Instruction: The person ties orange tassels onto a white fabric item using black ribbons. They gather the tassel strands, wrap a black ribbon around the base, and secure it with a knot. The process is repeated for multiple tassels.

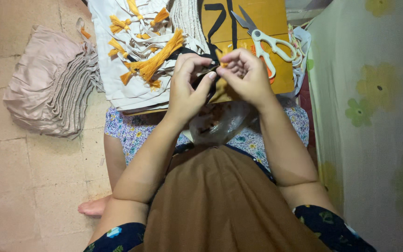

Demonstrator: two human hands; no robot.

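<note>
Orange tassel piece (222, 59): a small bit of orange thread is pinched between the fingertips of both hands, just above the near edge of the board, at the middle of the scene.
Left hand (188, 86): fingers are curled shut, with thumb and forefinger closed on the orange piece and on a black strip (213, 81) that runs beneath it.
Right hand (246, 72): fingers are bent inward and the tips are closed on the same orange piece, touching the left hand's fingertips.
Board (269, 18): a yellow-brown board is laid across the lap, with black strips lying on its far part.
Scissors (264, 39): white-handled scissors are lying on the board, just right of the right hand, blades pointed far-left.
Tassel pile (152, 63): finished orange tassels on white cloth strips are heaped to the left of the hands.
Folded cloth (52, 88): a stack of pale pink fabric is seen on the tiled floor, far left.
Plastic bag (218, 123): clear plastic is lying on the lap, near side of the hands.
</note>
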